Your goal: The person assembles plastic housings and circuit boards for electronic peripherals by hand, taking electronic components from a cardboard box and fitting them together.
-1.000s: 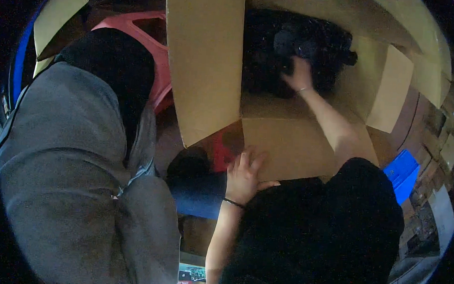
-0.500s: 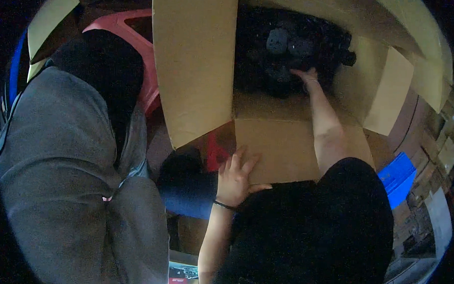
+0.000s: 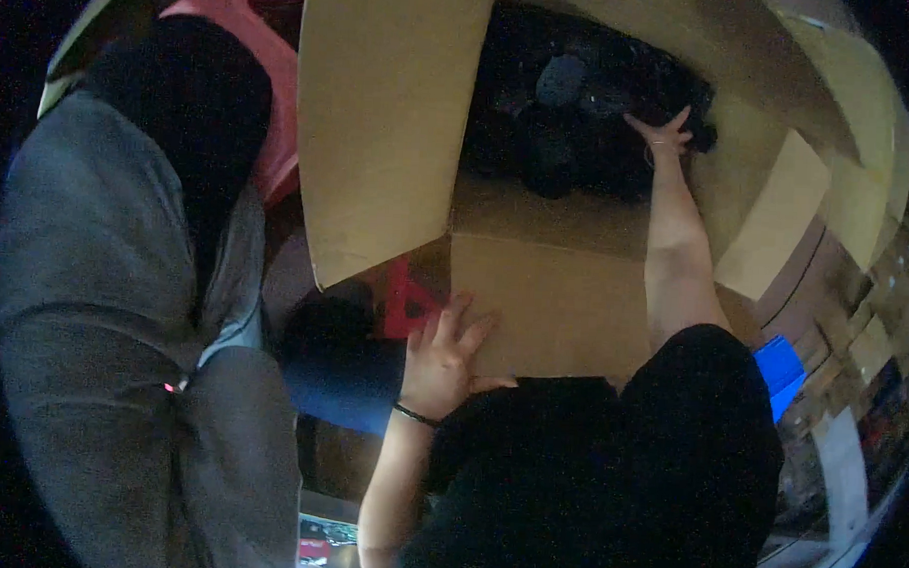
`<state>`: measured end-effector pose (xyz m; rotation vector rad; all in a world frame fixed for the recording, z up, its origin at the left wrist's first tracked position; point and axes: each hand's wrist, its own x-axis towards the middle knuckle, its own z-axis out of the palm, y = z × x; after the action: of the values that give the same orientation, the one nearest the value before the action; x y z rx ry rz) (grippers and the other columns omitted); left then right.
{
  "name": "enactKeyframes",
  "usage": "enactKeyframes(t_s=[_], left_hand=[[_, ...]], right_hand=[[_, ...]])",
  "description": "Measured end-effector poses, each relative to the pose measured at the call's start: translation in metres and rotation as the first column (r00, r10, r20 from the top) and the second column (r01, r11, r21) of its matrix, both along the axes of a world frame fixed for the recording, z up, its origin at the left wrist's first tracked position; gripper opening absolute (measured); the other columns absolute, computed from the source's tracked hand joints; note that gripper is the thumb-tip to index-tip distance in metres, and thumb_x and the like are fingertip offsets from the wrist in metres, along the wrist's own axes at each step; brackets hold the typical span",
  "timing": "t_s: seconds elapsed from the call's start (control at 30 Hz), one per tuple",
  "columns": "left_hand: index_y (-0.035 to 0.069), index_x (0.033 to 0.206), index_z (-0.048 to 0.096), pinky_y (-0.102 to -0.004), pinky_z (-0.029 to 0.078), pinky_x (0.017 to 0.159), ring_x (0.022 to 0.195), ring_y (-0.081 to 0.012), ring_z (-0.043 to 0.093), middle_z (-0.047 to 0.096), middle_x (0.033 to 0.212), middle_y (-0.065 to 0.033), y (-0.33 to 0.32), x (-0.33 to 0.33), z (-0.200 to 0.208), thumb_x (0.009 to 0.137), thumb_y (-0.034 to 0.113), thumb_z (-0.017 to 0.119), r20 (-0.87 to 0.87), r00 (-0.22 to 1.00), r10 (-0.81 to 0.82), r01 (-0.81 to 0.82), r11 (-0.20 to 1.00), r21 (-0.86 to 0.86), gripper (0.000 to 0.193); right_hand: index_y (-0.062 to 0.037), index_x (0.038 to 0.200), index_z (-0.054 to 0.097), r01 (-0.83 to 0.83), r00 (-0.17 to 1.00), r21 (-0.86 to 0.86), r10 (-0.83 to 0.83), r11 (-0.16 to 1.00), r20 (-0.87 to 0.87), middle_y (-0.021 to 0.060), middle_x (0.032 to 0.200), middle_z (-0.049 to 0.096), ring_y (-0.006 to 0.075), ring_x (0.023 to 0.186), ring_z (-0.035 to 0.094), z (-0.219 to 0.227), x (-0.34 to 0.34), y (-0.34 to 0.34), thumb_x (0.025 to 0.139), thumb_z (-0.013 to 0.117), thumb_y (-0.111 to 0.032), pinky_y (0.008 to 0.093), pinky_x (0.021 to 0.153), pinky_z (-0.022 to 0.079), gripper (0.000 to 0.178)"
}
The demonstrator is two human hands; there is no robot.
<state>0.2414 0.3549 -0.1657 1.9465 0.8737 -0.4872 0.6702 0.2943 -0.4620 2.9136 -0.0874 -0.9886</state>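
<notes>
A large cardboard box [image 3: 617, 225] stands in front of me with its flaps folded outward. Inside lies a pile of dark, nearly black things [image 3: 559, 152], with a rounded greyish lump [image 3: 562, 79] among them; their kind is too dim to make out. My right hand [image 3: 668, 134] reaches deep into the box at the right side of the pile, fingers spread and apparently empty. Whether it touches the dark things, I cannot tell. Fingers apart, my left hand [image 3: 442, 359] rests at the left edge of the near flap [image 3: 554, 308].
On the left, a person in grey clothing [image 3: 93, 301] stands close to the box's tall left flap [image 3: 385, 131]. A red plastic frame [image 3: 281, 98] shows behind that flap. Blue pieces [image 3: 780, 370] and a brown patterned floor [image 3: 833, 347] lie at the right.
My right hand has moved right across the dark pile, and its fingers have spread wider. My left hand stays on the near flap. The whole view has shifted slightly.
</notes>
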Motion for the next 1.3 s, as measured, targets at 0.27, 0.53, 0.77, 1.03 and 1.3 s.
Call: enactKeyframes(t_s=[0.27,0.53,0.77,1.03,1.3], left_hand=[[0.02,0.122,0.054,-0.0473,0.039,0.093,0.112,-0.0359,0.047,0.042,0.13,-0.0148,0.008,0.018,0.009,0.055,0.058,0.073,-0.05,0.998,0.033,-0.035,0.999,-0.026,0.079],[0.017,0.117,0.058,-0.0479,0.04,0.092,0.112,-0.0368,0.045,0.044,0.126,-0.0169,0.007,0.023,0.003,0.054,0.056,0.075,-0.024,0.994,0.103,-0.105,0.992,-0.073,0.076],[0.017,0.117,0.058,-0.0468,0.041,0.09,0.11,-0.0361,0.046,0.045,0.124,-0.0159,-0.002,0.01,-0.002,0.055,0.056,0.074,-0.041,0.993,0.107,-0.109,0.994,-0.024,0.075],[0.014,0.114,0.059,-0.0445,0.042,0.09,0.107,-0.0352,0.048,0.047,0.123,-0.0144,0.011,0.018,-0.003,0.057,0.056,0.074,-0.008,0.99,0.142,-0.143,0.99,-0.016,0.072],[0.013,0.118,0.056,-0.0437,0.042,0.092,0.107,-0.0348,0.048,0.045,0.124,-0.0145,-0.01,0.003,-0.002,0.058,0.053,0.074,0.007,0.99,0.139,-0.138,0.99,-0.03,0.074]], right_hand=[[-0.0334,0.143,-0.012,-0.197,0.967,0.255,0.23,0.947,-0.108,0.0238,0.149,-0.002,0.045,0.134,0.015,-0.045,0.091,-0.062,0.053,0.086,-0.041,0.0549,0.105,0.028,0.134],[-0.0303,0.145,-0.004,-0.209,0.978,-0.066,0.209,0.976,-0.005,0.0161,0.151,-0.003,0.0425,0.137,0.007,-0.073,0.09,-0.02,0.067,0.077,-0.044,0.0569,0.106,0.025,0.113],[-0.014,0.142,0.028,-0.703,0.691,-0.27,0.722,0.658,-0.04,0.0186,0.137,0.041,0.0301,0.124,0.043,-0.084,0.102,-0.04,0.075,0.066,-0.05,0.05,0.098,0.04,0.085],[-0.0115,0.138,0.036,-0.6,0.799,0.053,0.595,0.798,0.086,0.0215,0.122,0.055,0.0317,0.112,0.054,-0.059,0.133,-0.094,0.071,0.074,-0.032,0.0355,0.094,0.044,0.08],[-0.029,0.146,-0.002,-0.127,0.988,0.085,0.133,0.988,-0.078,0.0195,0.15,0.008,0.0437,0.122,0.04,-0.058,0.05,-0.029,0.063,0.078,-0.048,0.0513,0.095,0.042,0.117]])
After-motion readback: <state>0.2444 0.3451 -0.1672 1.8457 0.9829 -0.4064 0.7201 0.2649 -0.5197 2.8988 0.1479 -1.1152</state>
